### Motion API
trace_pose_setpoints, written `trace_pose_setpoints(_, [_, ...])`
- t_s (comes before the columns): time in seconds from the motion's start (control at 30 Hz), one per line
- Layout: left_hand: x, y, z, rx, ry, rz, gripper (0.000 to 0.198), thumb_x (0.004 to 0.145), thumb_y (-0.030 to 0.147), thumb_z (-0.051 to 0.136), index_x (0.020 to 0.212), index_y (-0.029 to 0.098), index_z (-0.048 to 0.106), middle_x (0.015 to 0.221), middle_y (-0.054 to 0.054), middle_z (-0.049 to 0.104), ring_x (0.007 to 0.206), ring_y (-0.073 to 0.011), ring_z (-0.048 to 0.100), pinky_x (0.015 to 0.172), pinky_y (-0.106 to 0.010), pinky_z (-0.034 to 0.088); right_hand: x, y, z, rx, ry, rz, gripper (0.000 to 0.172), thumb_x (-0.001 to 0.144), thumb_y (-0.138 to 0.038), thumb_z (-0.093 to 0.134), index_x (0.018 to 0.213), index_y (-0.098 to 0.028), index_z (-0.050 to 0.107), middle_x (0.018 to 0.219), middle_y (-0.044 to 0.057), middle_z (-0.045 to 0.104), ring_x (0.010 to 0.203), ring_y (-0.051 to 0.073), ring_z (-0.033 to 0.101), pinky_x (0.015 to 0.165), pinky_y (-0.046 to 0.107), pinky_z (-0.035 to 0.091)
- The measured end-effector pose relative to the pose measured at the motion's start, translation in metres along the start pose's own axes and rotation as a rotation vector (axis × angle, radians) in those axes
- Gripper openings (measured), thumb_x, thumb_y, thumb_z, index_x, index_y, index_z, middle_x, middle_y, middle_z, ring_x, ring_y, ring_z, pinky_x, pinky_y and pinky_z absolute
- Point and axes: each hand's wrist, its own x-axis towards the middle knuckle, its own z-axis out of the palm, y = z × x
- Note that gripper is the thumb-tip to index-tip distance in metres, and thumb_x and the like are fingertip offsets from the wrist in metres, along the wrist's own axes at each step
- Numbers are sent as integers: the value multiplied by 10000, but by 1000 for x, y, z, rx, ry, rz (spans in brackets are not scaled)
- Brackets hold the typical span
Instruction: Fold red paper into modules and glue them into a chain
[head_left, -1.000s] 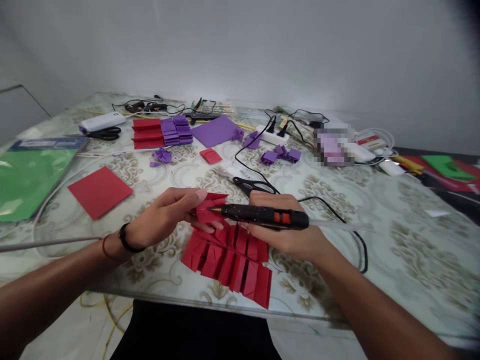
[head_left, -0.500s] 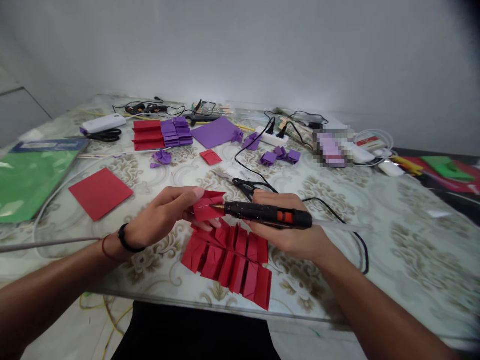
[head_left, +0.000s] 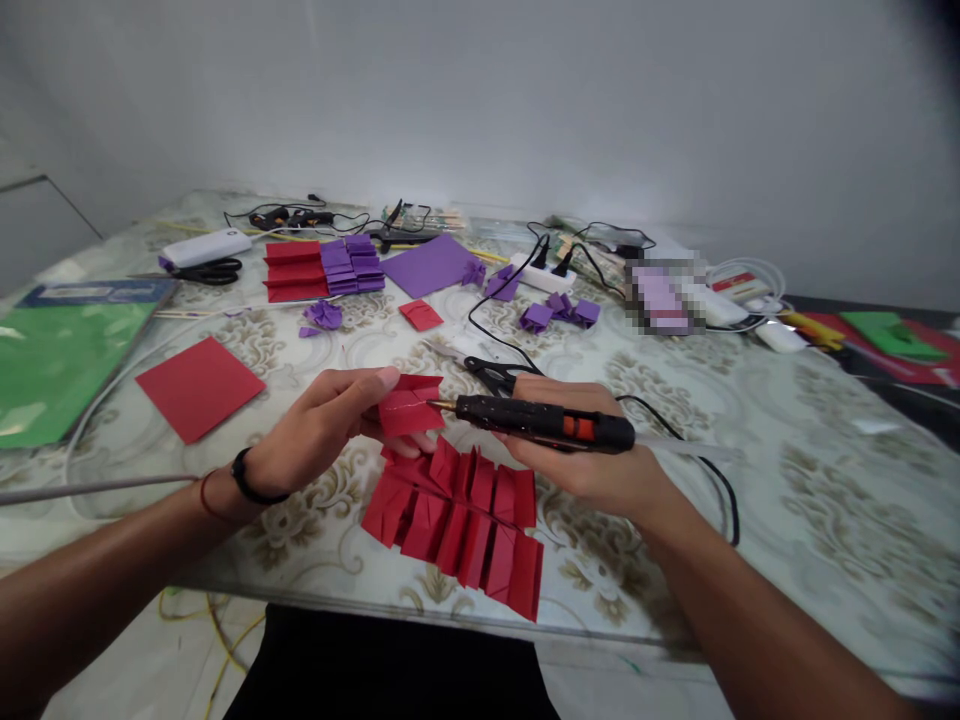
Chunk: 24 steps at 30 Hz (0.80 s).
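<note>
Between the thumb and fingers of my left hand (head_left: 334, 415) is a small folded red paper piece (head_left: 409, 405), held above the table. A pale line of glue runs across its face. My right hand (head_left: 592, 455) is wrapped round a black hot glue gun (head_left: 517, 415) with an orange part on its body and a clear glue stick out the back. The metal nozzle points left, at the right part of the paper piece. Just below both hands lies a pleated red paper assembly (head_left: 457, 525) of joined folded pieces. Black-handled scissors (head_left: 487, 372) lie behind my right hand.
A red paper square (head_left: 201, 388) and a green paper pack (head_left: 67, 360) lie left. Behind are purple folded pieces (head_left: 559, 312), a purple sheet (head_left: 431, 263) and a white power strip (head_left: 540, 275). A black cord (head_left: 720, 480) loops round on the right.
The glue gun has shifted slightly right, and the paper piece has moved a little left and up in my left hand. The red assembly stays in place.
</note>
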Motion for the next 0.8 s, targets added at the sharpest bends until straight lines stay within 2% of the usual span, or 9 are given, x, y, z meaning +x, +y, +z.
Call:
trace_pose_setpoints(0.27, [1,-3,-2,-38,33,33,437,1024,450,583,877,124,833,866,-107,842,784,-258,803,824,-383,662,-1,0,0,-7,43,31,335,838,-189,677,606,-211,437,626,-30,467,585,122,440,549,288,316])
trace_pose_setpoints(0.5, [0,-1,0,1,65,58,416,1029,437,588,844,135,806,782,-76,808,767,-237,781,777,-324,633,0,2,1,-48,53,10,358,855,-175,670,599,-213,423,608,-30,450,585,125,435,555,289,313])
trace_pose_setpoints(0.63, [-3,2,0,200,63,121,459,1049,470,538,807,145,756,804,-63,785,772,-222,745,780,-317,599,0,3,3,-71,61,-46,365,868,-158,675,606,-213,427,602,-29,447,600,132,442,570,292,320])
trace_pose_setpoints(0.73, [-5,4,0,446,116,199,483,1063,477,510,780,149,724,793,-46,746,752,-198,684,731,-292,549,-1,7,3,-91,66,-59,353,882,-170,686,624,-212,450,626,-22,456,604,137,447,573,296,328])
trace_pose_setpoints(0.8, [-5,5,1,523,144,228,469,1058,487,519,797,155,725,792,-37,729,760,-200,660,718,-292,528,-1,9,3,-108,63,-79,324,881,-164,694,648,-213,474,647,-18,471,620,144,466,585,299,342])
